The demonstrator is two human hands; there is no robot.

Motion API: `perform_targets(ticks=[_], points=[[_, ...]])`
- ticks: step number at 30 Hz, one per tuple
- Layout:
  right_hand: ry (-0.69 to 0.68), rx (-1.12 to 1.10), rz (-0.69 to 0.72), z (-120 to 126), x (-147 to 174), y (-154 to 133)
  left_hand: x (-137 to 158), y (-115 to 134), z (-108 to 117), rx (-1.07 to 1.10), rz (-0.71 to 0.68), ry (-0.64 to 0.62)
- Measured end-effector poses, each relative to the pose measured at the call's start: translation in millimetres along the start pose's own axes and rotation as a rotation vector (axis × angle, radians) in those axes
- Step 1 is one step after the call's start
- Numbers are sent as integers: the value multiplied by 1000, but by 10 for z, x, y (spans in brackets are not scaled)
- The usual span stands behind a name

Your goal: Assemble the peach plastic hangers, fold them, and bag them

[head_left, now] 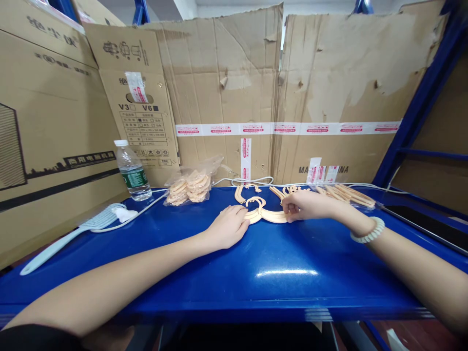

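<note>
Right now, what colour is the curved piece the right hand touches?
The curved piece is pale tan, head view.

L strip (253, 216) + R strip (275, 217), pale, curved
Inner ends meet btwn L grip (229, 227) & R grip (305, 204); outer ends pinched.

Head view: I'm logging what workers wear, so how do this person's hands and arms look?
The left hand and right hand are ungloved. A pale, ridged, coil-like band circles the right wrist. A black sleeve shows on the left arm; no right sleeve is visible.
</note>
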State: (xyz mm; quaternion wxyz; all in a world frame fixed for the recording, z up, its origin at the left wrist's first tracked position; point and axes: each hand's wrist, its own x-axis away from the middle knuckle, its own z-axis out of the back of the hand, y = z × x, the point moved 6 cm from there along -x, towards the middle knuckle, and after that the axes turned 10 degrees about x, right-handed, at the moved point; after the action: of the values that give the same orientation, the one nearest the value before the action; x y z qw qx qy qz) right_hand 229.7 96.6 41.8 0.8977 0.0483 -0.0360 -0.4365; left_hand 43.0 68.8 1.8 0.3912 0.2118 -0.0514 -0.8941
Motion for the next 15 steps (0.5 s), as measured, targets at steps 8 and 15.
perform_targets(ticks=[8,15], points=[[-1,-24,-32,32,34,89,1,-23,-13,27,4,10],[-35,-25,-35,50,87,189,9,-10,-9,32,19,31]])
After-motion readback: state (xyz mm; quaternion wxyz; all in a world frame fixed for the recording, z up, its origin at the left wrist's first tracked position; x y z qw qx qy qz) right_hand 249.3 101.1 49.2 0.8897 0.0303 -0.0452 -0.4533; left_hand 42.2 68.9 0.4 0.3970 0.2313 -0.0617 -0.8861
